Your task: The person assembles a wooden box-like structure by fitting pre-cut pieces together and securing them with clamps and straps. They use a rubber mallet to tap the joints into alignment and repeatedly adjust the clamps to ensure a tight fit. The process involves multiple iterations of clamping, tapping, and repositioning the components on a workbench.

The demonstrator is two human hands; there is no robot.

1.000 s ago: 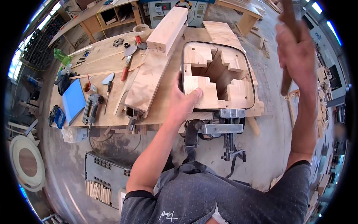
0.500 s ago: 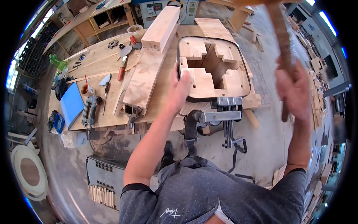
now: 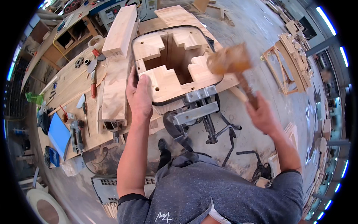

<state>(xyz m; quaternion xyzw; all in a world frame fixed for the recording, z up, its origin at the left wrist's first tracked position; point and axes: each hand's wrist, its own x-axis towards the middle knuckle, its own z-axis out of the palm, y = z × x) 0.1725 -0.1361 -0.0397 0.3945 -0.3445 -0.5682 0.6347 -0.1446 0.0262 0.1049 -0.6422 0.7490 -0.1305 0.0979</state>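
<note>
"What's in hand, by the head view?"

"The right hand (image 3: 262, 115) is wrapped around the handle of a mallet (image 3: 232, 61). The left hand (image 3: 140, 100) braces the left side of the hollow wooden form (image 3: 164, 79), thumb over its rim, fingers mostly hidden."

"And the form?"

"Open end up, just beyond the metal vise (image 3: 195, 114); the table (image 3: 71, 80) spreads out to its left."

"Striking tips?"

"I'd meet the form squarely, keep blows clear of that thumb, and press steadily against the jolt. The blurred mallet head is by the form's right edge; I can't tell whether they touch."

"Containers?"

"The form's stepped opening shows bare inner walls. Beyond its left side stands a round tub (image 3: 96, 43), contents unclear; well to its left, a small cup (image 3: 68, 118) with a red stick poking out."
</note>
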